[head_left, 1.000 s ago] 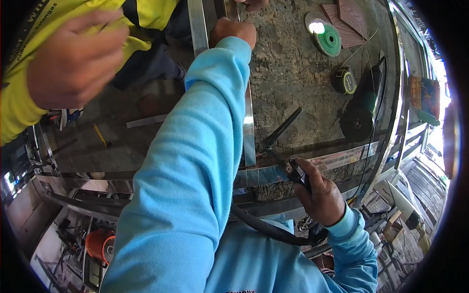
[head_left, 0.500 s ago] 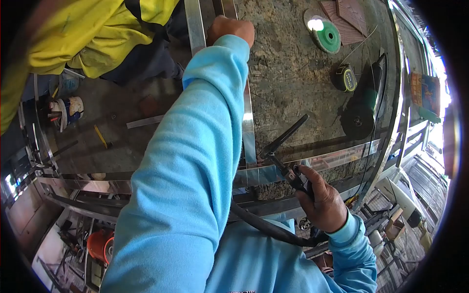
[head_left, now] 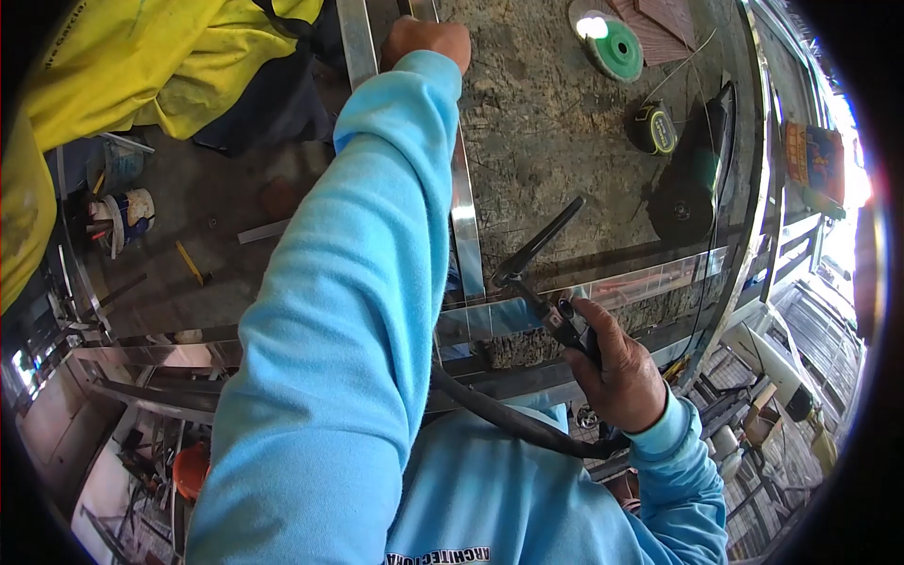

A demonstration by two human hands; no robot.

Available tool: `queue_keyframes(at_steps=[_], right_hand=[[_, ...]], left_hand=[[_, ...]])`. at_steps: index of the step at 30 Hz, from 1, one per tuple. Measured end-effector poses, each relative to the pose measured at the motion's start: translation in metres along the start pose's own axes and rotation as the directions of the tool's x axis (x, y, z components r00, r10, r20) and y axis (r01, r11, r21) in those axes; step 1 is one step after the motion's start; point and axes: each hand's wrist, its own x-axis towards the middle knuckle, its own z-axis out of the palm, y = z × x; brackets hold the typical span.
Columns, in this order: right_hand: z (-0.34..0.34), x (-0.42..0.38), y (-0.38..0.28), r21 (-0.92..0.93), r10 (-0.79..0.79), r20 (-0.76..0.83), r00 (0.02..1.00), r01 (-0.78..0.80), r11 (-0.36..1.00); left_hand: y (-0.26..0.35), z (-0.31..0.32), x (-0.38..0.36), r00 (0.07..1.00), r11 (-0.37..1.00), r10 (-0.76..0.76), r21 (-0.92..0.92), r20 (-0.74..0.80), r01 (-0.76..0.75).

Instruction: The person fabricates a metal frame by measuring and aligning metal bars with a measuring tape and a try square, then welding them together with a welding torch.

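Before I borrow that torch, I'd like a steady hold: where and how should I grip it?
Grip the torch by its black handle, probably from the wearer's side, as the right hand does: the handle end lies nearest the body, while the slim head juts away.

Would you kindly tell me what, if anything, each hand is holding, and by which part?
The right hand grips a TIG torch by its handle. The left hand lies at a metal bar; whether it grips that cannot be told.
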Motion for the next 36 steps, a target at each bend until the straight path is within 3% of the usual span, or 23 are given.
queue_keyframes(at_steps=[3, 5, 6, 8, 10, 12, 13, 15, 18, 20, 21, 23, 28, 30, 32, 34, 36], right_hand=[[-0.001, -0.002, -0.001, 0.011, 0.013, -0.008, 1.0, -0.013, 1.0], [-0.005, -0.001, -0.004, 0.03, -0.003, 0.016, 1.0, 0.003, 1.0], [-0.007, -0.001, -0.006, 0.039, -0.01, 0.028, 1.0, 0.009, 0.999], [-0.011, 0.002, -0.008, 0.018, -0.015, 0.055, 0.998, 0.014, 1.0], [-0.014, 0.005, -0.009, -0.006, -0.032, 0.072, 0.997, 0.032, 0.999], [-0.016, 0.009, -0.01, -0.03, -0.06, 0.084, 0.995, 0.063, 0.998], [-0.018, 0.011, -0.01, -0.041, -0.075, 0.095, 0.993, 0.079, 0.996], [-0.02, 0.014, -0.011, -0.063, -0.101, 0.117, 0.988, 0.109, 0.992], [-0.022, 0.017, -0.013, -0.094, -0.121, 0.123, 0.985, 0.133, 0.987], [-0.023, 0.019, -0.014, -0.125, -0.124, 0.138, 0.983, 0.142, 0.982], [-0.024, 0.019, -0.014, -0.14, -0.125, 0.145, 0.981, 0.146, 0.979], [-0.025, 0.019, -0.016, -0.16, -0.115, 0.158, 0.981, 0.14, 0.977], [-0.023, 0.017, -0.016, -0.188, -0.119, 0.16, 0.98, 0.148, 0.971], [-0.024, 0.018, -0.016, -0.177, -0.124, 0.162, 0.979, 0.153, 0.972], [-0.024, 0.018, -0.016, -0.17, -0.14, 0.151, 0.979, 0.165, 0.971], [-0.025, 0.02, -0.015, -0.167, -0.143, 0.155, 0.977, 0.169, 0.971], [-0.026, 0.02, -0.015, -0.166, -0.134, 0.174, 0.975, 0.164, 0.972]], left_hand=[[-0.049, 0.053, 0.048, 0.996, 0.969, -0.018, -0.247, -0.085, -0.003], [-0.046, 0.047, 0.044, 0.998, 0.967, -0.055, -0.251, -0.041, 0.043], [-0.022, 0.025, 0.026, 0.996, 0.981, -0.086, -0.171, 0.03, 0.09], [0.009, -0.003, -0.005, 0.981, 0.957, -0.168, -0.223, 0.097, 0.186], [0.024, -0.012, -0.021, 0.959, 0.833, -0.259, -0.476, 0.112, 0.281], [0.016, -0.004, -0.014, 0.992, 0.987, -0.126, -0.102, -0.005, 0.125], [0.007, 0.006, -0.005, 0.998, 0.994, -0.044, 0.101, -0.04, 0.048], [-0.013, 0.028, 0.014, 0.99, 0.866, 0.13, 0.492, -0.054, -0.087], [-0.038, 0.054, 0.034, 0.949, 0.553, 0.314, 0.819, -0.037, -0.151], [-0.028, 0.038, 0.026, 0.921, 0.388, 0.37, 0.881, 0.122, -0.272], [0.0, 0.0, 0.007, 0.89, 0.328, 0.367, 0.858, 0.271, -0.396], [0.018, -0.021, -0.005, 0.846, 0.234, 0.327, 0.831, 0.421, -0.504], [0.009, -0.01, 0.007, 0.84, 0.054, 0.253, 0.859, 0.481, -0.508], [0.003, -0.005, 0.015, 0.815, -0.107, 0.219, 0.843, 0.537, -0.527], [0.0, -0.004, 0.015, 0.815, -0.089, 0.245, 0.85, 0.524, -0.52], [0.0, -0.005, 0.014, 0.841, 0.111, 0.326, 0.866, 0.433, -0.488], [0.003, -0.009, 0.01, 0.843, 0.22, 0.357, 0.84, 0.403, -0.496]])
